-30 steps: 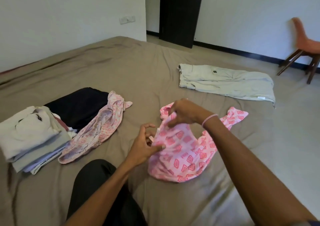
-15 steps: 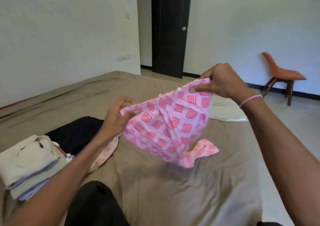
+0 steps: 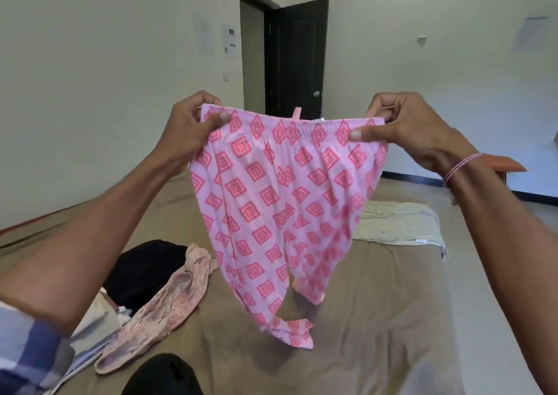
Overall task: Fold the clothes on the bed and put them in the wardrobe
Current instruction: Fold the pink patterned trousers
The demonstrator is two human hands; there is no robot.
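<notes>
The pink shorts (image 3: 280,201) hang in the air above the bed (image 3: 377,319), stretched by the waistband between the left hand (image 3: 193,128) and right hand (image 3: 401,125), each pinching one end with thumb over curled fingers, legs dangling toward the bed's middle.

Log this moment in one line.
left hand: grips waistband | right hand: grips waistband | pink pants: held up over bed | beige trousers: lying on bed

Bright, even light leaves a faint shadow under the pink diamond-patterned cotton garment (image 3: 280,201); frame edges bow and blur.
</notes>
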